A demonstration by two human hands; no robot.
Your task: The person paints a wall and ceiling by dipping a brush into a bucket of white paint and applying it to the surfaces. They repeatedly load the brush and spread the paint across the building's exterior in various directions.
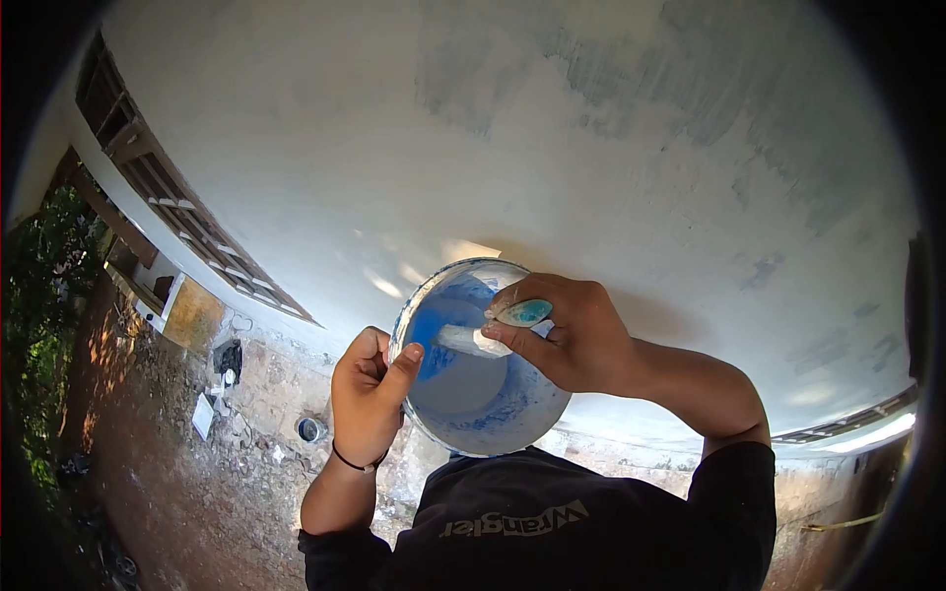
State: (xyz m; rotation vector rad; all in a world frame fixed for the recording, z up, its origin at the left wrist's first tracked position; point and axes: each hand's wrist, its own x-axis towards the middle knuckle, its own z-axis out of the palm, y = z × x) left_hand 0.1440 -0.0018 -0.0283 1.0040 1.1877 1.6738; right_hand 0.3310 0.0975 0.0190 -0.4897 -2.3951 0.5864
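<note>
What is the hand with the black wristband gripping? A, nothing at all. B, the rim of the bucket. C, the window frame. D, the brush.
B: the left hand, the one with the wristband, hooks its thumb over the rim of the bucket, while the right hand holds the brush inside it.

Brush handle (pixel 524 312) mostly inside right hand (pixel 576 345)
</note>
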